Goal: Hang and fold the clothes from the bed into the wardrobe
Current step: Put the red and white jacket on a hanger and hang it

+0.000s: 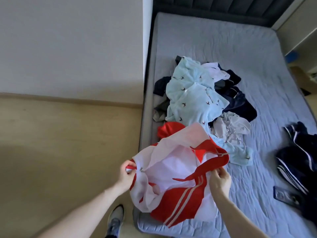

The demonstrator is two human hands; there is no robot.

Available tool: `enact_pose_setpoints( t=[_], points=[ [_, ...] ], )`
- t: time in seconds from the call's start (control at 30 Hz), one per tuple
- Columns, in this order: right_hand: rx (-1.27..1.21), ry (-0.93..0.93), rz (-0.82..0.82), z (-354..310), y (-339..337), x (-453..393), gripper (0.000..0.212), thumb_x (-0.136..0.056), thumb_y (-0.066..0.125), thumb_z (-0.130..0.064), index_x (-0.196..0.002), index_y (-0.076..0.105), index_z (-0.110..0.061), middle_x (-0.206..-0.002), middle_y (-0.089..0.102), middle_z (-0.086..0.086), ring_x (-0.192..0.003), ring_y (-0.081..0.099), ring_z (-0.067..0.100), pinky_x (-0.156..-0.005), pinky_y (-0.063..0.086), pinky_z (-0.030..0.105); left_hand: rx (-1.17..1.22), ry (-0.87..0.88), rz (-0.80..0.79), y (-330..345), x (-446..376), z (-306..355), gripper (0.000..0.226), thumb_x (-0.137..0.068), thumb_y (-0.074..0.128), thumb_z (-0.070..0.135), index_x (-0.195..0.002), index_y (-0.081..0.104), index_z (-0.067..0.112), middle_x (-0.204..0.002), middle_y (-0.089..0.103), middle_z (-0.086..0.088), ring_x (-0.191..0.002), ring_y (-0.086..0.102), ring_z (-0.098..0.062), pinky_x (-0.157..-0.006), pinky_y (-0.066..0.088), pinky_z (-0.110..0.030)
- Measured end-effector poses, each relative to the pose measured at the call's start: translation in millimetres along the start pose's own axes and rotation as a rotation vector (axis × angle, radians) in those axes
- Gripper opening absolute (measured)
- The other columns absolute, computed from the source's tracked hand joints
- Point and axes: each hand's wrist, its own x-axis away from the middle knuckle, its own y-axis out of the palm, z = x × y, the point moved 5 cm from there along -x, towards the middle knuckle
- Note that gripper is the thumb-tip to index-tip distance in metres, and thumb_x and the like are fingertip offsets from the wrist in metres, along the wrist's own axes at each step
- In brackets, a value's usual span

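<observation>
A: How far along is this, would you say?

B: Early, by my judgement. The person holds a red and white track jacket [173, 179] above the near corner of the bed [257, 69], its lower part sagging toward the mattress. It is neither on a hanger nor folded

A: And the hands?

B: The left hand [126, 176] has its grip closed, fingers curled round the jacket's edge by the zip. The right hand [220, 180] pinches the red collar edge, fingers bent onto the cloth. Both have hold of the jacket and nothing else, as if opening it out

A: What is left on the bed?

B: Most of the work, it seems. A heap lies in the middle of the mattress: a pale blue fleece garment [193, 93] with small dark motifs on top, dark navy clothes [240, 103] beneath and beside it, a grey-white garment [231, 127] crumpled at its near side, and a bit of red cloth [169, 129] just behind the jacket. Well apart, near the right edge, lies a navy garment with white stripes [298, 162], with a dark phone [284, 195] just beside it

A: Any sign of the wardrobe?

B: None in view, so I cannot tell whether anything has gone in. No hanger shows either
</observation>
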Motion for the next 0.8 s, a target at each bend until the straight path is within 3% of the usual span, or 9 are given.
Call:
enact_pose_setpoints(
  t=[0.13, 0.23, 0.33, 0.47, 0.53, 0.63, 0.7, 0.8],
  points=[
    [0.114, 0.102, -0.052, 107.0, 17.4, -54.6, 0.025, -0.097, 0.044, -0.013, -0.077, 0.059, -0.014, -0.071, 0.062, 0.006, -0.071, 0.056, 0.029, -0.072, 0.045, 0.042, -0.087, -0.004, 0.032, 61.3, -20.2, -57.0, 0.021, -0.084, 0.056, -0.026, -0.089, 0.063, -0.008, -0.084, 0.063, -0.011, -0.077, 0.057, -0.017, -0.069, 0.044, -0.007],
    [0.244, 0.207, -0.096, 170.8, 27.7, -73.4, 0.022, -0.096, 0.044, -0.01, -0.1, 0.066, -0.01, -0.096, 0.07, 0.02, -0.089, 0.061, 0.042, -0.078, 0.045, 0.041, -0.113, -0.03, 0.059, 87.5, -24.2, -93.2, 0.024, -0.084, 0.056, -0.027, -0.089, 0.063, -0.004, -0.084, 0.063, -0.006, -0.079, 0.059, -0.012, -0.071, 0.045, -0.005],
    [0.34, 0.321, -0.179, 217.9, 40.2, -82.0, 0.033, -0.102, 0.042, -0.012, -0.123, 0.063, 0.003, -0.122, 0.065, 0.032, -0.115, 0.06, 0.05, -0.093, 0.045, 0.045, -0.158, -0.029, 0.075, 103.7, -27.0, -126.6, 0.021, -0.084, 0.059, -0.026, -0.091, 0.064, -0.006, -0.087, 0.064, -0.01, -0.082, 0.06, -0.015, -0.074, 0.045, -0.005],
    [0.353, 0.461, -0.068, 248.1, 46.3, -51.3, 0.052, -0.099, 0.057, -0.019, -0.145, 0.046, 0.001, -0.146, 0.048, 0.03, -0.134, 0.046, 0.047, -0.112, 0.037, 0.049, -0.159, -0.027, 0.061, 108.2, -20.6, -142.4, 0.017, -0.085, 0.062, -0.021, -0.093, 0.064, -0.006, -0.09, 0.065, -0.007, -0.085, 0.061, -0.013, -0.075, 0.045, -0.006],
    [0.284, 0.462, -0.006, 241.5, 60.5, -13.1, 0.056, -0.094, 0.066, -0.021, -0.143, 0.046, -0.004, -0.144, 0.046, 0.027, -0.133, 0.046, 0.045, -0.112, 0.036, 0.05, -0.149, -0.041, 0.072, 104.4, -16.6, -146.7, 0.016, -0.086, 0.062, -0.02, -0.094, 0.064, -0.007, -0.091, 0.066, -0.009, -0.085, 0.061, -0.017, -0.074, 0.045, -0.007],
    [0.202, 0.269, -0.368, 204.8, 119.5, 37.7, 0.035, -0.094, 0.069, -0.025, -0.124, 0.062, -0.01, -0.12, 0.069, 0.016, -0.109, 0.065, 0.031, -0.098, 0.049, 0.039, -0.152, -0.057, 0.063, 97.2, -11.9, -151.4, 0.017, -0.086, 0.063, -0.02, -0.096, 0.065, -0.007, -0.095, 0.067, -0.017, -0.089, 0.062, -0.026, -0.075, 0.045, -0.012],
    [0.17, 0.216, -0.638, 176.5, 166.9, 61.7, 0.034, -0.094, 0.071, -0.033, -0.122, 0.067, -0.014, -0.109, 0.075, 0.005, -0.098, 0.071, 0.023, -0.089, 0.056, 0.037, -0.144, -0.058, 0.05, 92.2, -13.9, -153.7, 0.017, -0.086, 0.063, -0.021, -0.097, 0.064, -0.007, -0.098, 0.068, -0.021, -0.092, 0.063, -0.03, -0.079, 0.048, -0.02],
    [0.21, 0.133, -0.804, 150.1, 220.9, 83.7, 0.035, -0.092, 0.071, -0.046, -0.116, 0.07, -0.021, -0.1, 0.073, -0.008, -0.094, 0.068, 0.016, -0.083, 0.051, 0.029, -0.133, -0.045, 0.027, 84.6, -19.4, -158.9, 0.019, -0.088, 0.062, -0.019, -0.102, 0.061, -0.006, -0.103, 0.067, -0.022, -0.095, 0.065, -0.03, -0.083, 0.049, -0.023]
  ],
)
